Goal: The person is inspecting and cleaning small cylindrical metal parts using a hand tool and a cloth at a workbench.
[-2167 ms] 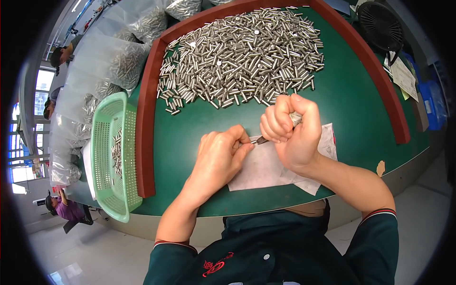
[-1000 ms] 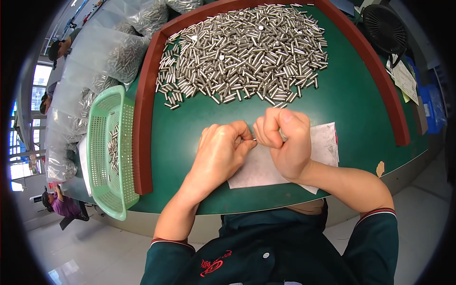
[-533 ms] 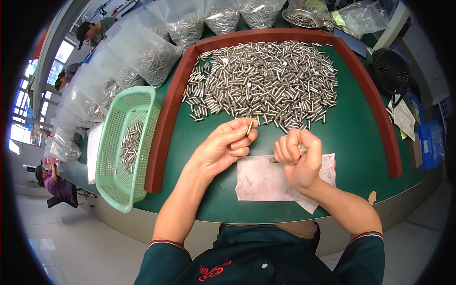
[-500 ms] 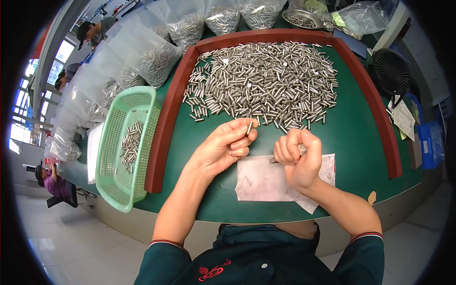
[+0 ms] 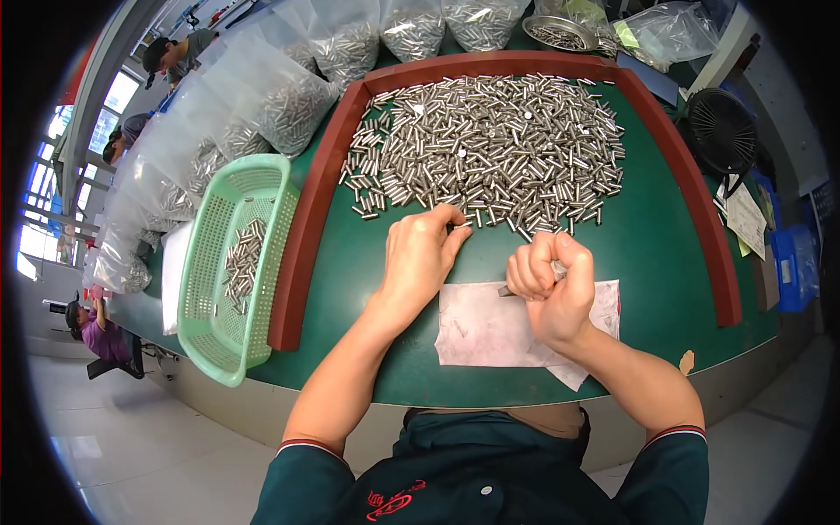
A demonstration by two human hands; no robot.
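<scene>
A wide heap of short metal pins [image 5: 490, 149] lies on the green tabletop [image 5: 350, 289]. At its near edge my left hand [image 5: 418, 254] is turned back-up, thumb and fingertips pinched on a small metal pin [image 5: 464, 226], mostly hidden by the fingers. My right hand [image 5: 556, 280] is curled into a fist to the right, over a stained whitish cloth [image 5: 477, 337]. A greyish piece shows between its fingers and a dark end sticks out on the left side; its kind cannot be made out.
A dark red raised frame [image 5: 319, 201] borders the pins on three sides. Left of it stands a green plastic basket [image 5: 197, 297] holding more pins. Clear bags of pins [image 5: 293, 109] line the far and left edges. A metal bowl [image 5: 560, 35] and black fan [image 5: 720, 131] stand farther right.
My left hand has rolled over from palm-side showing to back-up, so the pin that stood upright in its fingers is now mostly covered. My right fist has stayed nearly in place.
</scene>
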